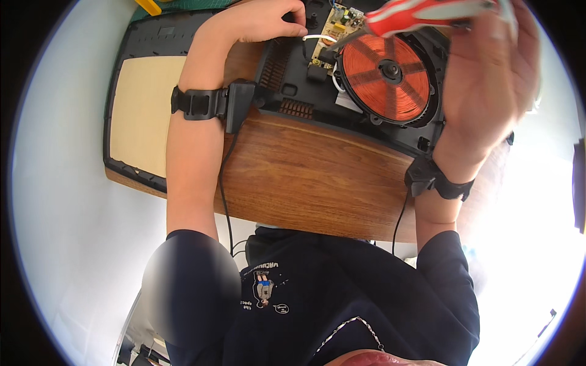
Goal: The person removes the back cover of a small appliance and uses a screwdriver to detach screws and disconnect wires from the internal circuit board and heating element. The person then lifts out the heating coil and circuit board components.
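Observation:
An opened induction cooker base [342,125] in black plastic lies on the wooden table, with a round copper coil [400,91] and a circuit board [343,23] inside. My left hand [259,21] is over its left part, fingers curled and closed with the tips at the end of a white wire [318,36]. Whether they grip the wire cannot be made out. Raised above the coil's right side, my right hand [488,85] is blurred by motion. It holds a red and white screwdriver [421,15], whose shaft points left and down toward the circuit board.
The black-framed cover [146,110], with its cream panel, lies at the left of the wooden table [305,177]. A yellow object [148,6] and a green mat [189,5] show at the far left. Cables hang from the black devices strapped to both wrists.

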Demonstrator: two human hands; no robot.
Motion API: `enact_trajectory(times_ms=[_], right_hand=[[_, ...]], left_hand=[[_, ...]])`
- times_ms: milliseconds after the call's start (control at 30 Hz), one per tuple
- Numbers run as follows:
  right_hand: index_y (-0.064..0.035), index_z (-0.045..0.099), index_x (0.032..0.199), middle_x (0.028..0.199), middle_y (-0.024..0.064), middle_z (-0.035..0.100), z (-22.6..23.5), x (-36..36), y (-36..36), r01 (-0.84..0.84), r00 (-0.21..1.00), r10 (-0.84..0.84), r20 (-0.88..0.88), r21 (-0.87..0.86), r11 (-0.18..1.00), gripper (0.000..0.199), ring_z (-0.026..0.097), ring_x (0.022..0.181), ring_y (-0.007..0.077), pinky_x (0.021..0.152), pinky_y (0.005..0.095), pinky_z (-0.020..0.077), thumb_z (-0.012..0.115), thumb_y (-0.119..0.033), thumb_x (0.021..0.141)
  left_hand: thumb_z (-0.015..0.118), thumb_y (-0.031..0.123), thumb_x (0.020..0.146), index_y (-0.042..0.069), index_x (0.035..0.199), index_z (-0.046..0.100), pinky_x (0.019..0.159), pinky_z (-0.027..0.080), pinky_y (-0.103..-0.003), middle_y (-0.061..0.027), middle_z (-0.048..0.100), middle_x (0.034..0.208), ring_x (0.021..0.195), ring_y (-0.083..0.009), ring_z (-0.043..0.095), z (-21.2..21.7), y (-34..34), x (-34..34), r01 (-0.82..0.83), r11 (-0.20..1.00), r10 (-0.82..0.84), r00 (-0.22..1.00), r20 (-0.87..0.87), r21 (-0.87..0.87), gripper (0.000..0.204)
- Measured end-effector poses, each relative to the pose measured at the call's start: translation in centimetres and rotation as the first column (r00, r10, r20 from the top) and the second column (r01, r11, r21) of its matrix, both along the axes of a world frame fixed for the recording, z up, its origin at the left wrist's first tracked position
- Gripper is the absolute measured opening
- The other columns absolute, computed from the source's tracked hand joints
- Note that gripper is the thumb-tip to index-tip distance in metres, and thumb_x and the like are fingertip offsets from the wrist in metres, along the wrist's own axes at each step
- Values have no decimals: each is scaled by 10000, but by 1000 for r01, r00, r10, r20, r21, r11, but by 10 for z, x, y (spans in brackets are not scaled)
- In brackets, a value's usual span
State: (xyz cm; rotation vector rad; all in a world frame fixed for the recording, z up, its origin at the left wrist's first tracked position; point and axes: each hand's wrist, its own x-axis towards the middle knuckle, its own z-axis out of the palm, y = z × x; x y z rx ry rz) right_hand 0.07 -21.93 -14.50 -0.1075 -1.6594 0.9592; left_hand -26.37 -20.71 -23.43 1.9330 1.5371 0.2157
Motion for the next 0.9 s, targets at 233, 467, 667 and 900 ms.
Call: enact_trajectory(times_ms=[233,467,667,900], right_hand=[[26,452,1471,1129,143,649,46,59,-7,331,943,-323,-83,115,937,581,656,1012,243,884,345,578,562,-360,1051],[49,471,1454,1014,85,637,62,106,-3,545,838,-537,-95,105,832,534,627,846,165,757,280,552,476,-333,1081],[61,525,1377,902,46,626,80,134,0,333,926,-343,-158,-85,939,486,615,785,123,690,234,525,508,-306,1060],[54,545,1340,925,58,637,92,167,33,311,921,-344,-184,-184,932,446,624,800,132,691,234,530,528,-277,1042]], left_hand=[[634,299,1016,54,1243,646,965,506,-399,-165,676,1183,1135,-312,637,45,-17,17,-20,998,23,998,-56,56,335],[699,288,973,9,1275,601,996,494,-360,-188,604,1217,1140,-315,612,113,-58,90,-113,965,149,979,-139,237,423],[868,284,748,83,1448,532,1088,445,-392,-150,557,1386,1301,-347,533,87,-45,139,133,906,-111,991,-75,401,802],[932,563,565,142,1623,272,1172,394,-480,-291,384,1543,1424,-454,409,73,-25,195,153,900,-85,980,-181,407,1316]])
